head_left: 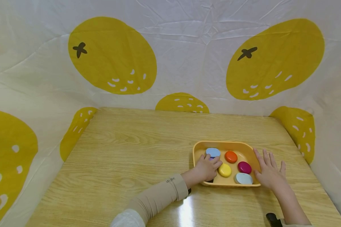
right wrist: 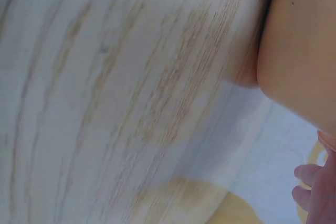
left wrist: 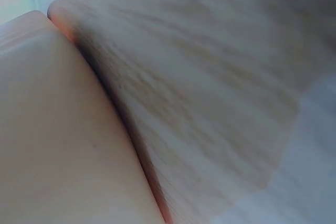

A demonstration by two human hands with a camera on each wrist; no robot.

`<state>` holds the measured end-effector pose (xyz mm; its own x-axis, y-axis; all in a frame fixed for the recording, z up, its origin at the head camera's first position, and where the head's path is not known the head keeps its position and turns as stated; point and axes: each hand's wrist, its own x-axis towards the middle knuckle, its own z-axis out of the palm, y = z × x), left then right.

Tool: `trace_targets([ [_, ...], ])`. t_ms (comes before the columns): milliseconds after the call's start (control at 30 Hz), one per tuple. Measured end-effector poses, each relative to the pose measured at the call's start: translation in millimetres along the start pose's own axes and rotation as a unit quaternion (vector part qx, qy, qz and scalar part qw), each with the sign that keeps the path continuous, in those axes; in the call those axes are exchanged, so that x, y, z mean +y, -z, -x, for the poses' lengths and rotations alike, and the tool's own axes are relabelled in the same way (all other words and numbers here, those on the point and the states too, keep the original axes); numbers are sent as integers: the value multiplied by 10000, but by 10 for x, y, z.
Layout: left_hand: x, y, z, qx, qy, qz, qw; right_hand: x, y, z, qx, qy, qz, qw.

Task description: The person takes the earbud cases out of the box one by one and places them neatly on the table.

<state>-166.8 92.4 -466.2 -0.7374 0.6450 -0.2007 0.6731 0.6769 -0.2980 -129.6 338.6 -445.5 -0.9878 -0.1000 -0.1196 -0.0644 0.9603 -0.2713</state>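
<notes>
Sleeve (head_left: 159, 194) and arm reach across the table (head_left: 125, 138) to the left hand (head_left: 207, 168), which is inside the left end of a yellow tray (head_left: 236, 146) on the table's right half. Its fingers cover most of a purple piece (head_left: 212, 158); I cannot tell whether the grip has closed on it. Just behind is a blue piece (head_left: 213, 152). A yellow piece (head_left: 224, 170) lies flat just right of the fingers, an orange piece (head_left: 231, 157) behind it. Further right, a white piece (head_left: 243, 178) sits by the front wall, with a magenta piece (head_left: 244, 167) just behind it.

The pieces look hard, glossy and light, so probably not fragile but apt to slip; a pinch on opposite edges should hold better than a press on the rounded tops.

At the tray's right end is the right hand (head_left: 271, 173), fingers spread and nearly straight beside the rim, its grip loose and holding nothing. The tray looks stiff and light, likely to slide if nudged; its rim offers the best hold.
</notes>
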Motion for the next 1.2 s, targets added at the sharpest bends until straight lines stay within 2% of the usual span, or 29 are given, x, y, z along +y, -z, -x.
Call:
trace_targets([
  [267, -7, -41, 6, 764, -28, -170, 9969, -11, 0, 6, 4, -9, -27, 10000],
  [467, -38, -29, 11, 1039, 44, -235, 9943, -1, -2, 2, -44, -14, 17, 10000],
  [567, -95, -6, 31, 1362, 123, -316, 9901, -3, -7, 2, -41, -21, 5, 10000],
  [700, -240, 50, 78, 1919, 310, -91, 9809, 3, -5, -1, -10, -10, -7, 10000],
  [900, -534, 127, 156, 2338, 628, 548, 9687, 0, -2, 1, -16, -17, -4, 10000],
  [1033, -740, 75, 176, 2480, 937, 694, 9617, -7, 0, -1, -2, -25, -6, 10000],
  [1200, -952, -121, 171, 2366, 1225, 763, 9608, -9, -2, -1, 2, -26, -1, 10000],
])
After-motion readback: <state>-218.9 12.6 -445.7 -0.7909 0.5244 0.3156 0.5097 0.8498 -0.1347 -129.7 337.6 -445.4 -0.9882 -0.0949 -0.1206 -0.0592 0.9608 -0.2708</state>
